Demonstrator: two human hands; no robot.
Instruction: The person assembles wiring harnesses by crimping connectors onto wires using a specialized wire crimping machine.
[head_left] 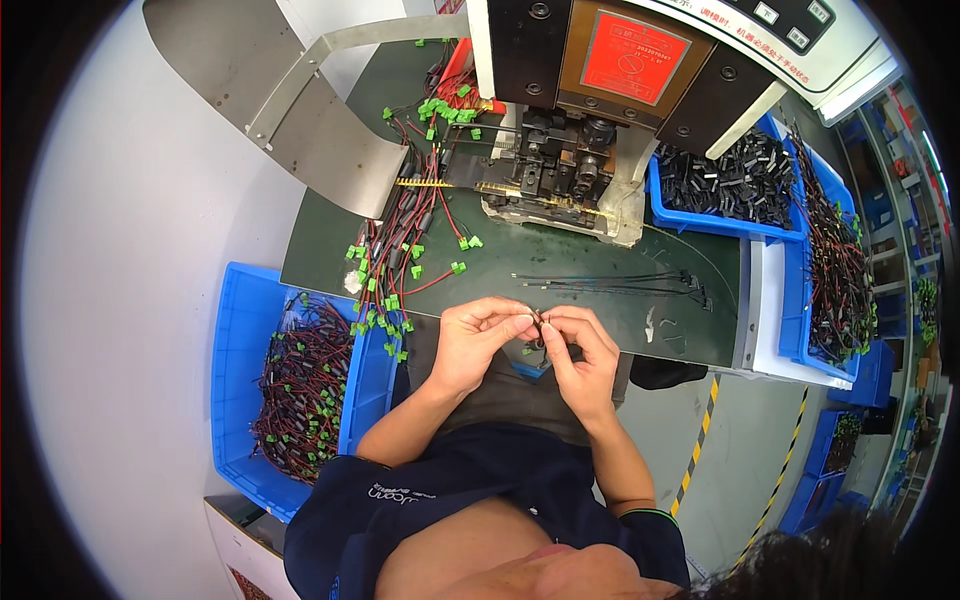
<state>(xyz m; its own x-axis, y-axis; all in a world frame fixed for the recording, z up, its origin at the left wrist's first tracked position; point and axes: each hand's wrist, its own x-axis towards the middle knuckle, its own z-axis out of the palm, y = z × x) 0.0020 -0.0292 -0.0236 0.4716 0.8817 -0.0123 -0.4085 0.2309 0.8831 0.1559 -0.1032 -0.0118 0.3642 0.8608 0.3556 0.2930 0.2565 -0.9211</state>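
My left hand (476, 345) and my right hand (584, 358) meet just past the front edge of the green bench. Thumbs and fingertips of both are pinched together on a thin dark wire (538, 322); its ends are mostly hidden by the fingers, and I cannot make out any fitting on it. Beyond the hands, several black wires (610, 284) lie side by side on the bench, with black connectors at their right ends. To the left of the hands spreads a heap of red and black wires with green connectors (402, 240), some hanging over the bench edge.
A crimping press (560, 165) stands at the back, fed by a strip of gold terminals (424, 183). A curved metal guide (340, 150) is at its left. Blue bins hold black plastic housings (725, 180) and wire bundles (840, 270) at right, more wires (305, 390) at lower left.
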